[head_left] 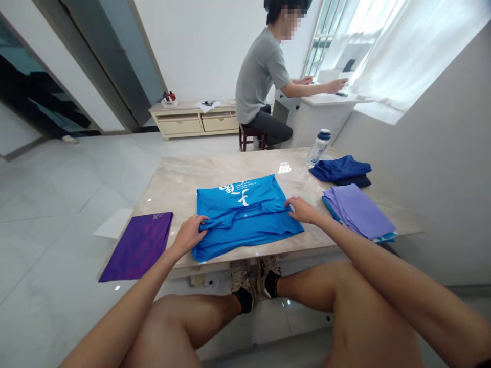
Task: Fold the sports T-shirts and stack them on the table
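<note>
A bright blue T-shirt (253, 230) with white lettering lies on the marble-patterned table in front of me, its upper part folded down towards me. The print appears upside down from where I sit. My left hand (191, 235) grips the folded layer at the shirt's left side, with the fingertips partly hidden in the cloth. At the opposite side, my right hand (302, 210) pinches the end of the same fold between thumb and fingers. Beside my left forearm lies a flat, folded purple cloth (140, 248).
Folded lavender garments (356, 209) and dark blue garments (341, 168) sit at the table's right. Behind them stands a clear water bottle (318, 148) with a blue lid. Beyond the table (180, 171), a person (261, 76) sits on a stool at a white desk.
</note>
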### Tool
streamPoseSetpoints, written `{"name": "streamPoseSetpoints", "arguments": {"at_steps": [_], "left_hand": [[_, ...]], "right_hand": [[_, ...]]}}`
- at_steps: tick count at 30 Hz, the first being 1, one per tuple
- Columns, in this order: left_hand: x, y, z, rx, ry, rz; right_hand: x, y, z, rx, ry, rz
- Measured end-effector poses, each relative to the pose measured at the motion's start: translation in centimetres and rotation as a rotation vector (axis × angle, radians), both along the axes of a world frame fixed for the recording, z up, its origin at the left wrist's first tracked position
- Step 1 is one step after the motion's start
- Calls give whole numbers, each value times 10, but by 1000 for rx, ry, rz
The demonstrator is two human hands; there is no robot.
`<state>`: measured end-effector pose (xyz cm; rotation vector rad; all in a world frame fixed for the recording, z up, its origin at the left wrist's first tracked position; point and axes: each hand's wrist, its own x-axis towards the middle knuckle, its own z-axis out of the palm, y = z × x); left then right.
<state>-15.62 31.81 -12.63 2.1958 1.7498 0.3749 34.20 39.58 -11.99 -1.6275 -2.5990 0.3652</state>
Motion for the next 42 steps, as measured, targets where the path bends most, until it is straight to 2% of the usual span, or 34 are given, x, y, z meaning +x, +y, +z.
{"name": "streamPoseSetpoints", "arguments": {"at_steps": [3,7,11,14,19,22,26,30,35,38,42], "left_hand": [[15,-9,7,33,153,46],[26,-12,5,48,249,78],[27,-6,-3,83,276,14],[26,3,-2,116,251,-5],[20,3,16,159,157,16],[12,-10,28,154,98,31],[1,-37,35,78,39,15],[2,-68,28,56,39,34],[15,-97,16,76,154,52],[17,-102,12,30,188,180],[12,-95,6,-29,136,313]], "right_hand": [[-26,-10,-3,40,3,-5],[-53,-2,-10,47,-2,-8],[-62,19,-19,23,18,48],[-60,29,-19,12,38,88],[-51,21,-3,-5,145,108],[-47,4,9,-33,166,109],[-38,-23,23,-179,92,109],[-26,-46,28,-256,60,82],[-28,-62,26,-201,28,153],[-39,-63,23,-191,9,166],[-51,-60,19,-201,-99,66]]}}
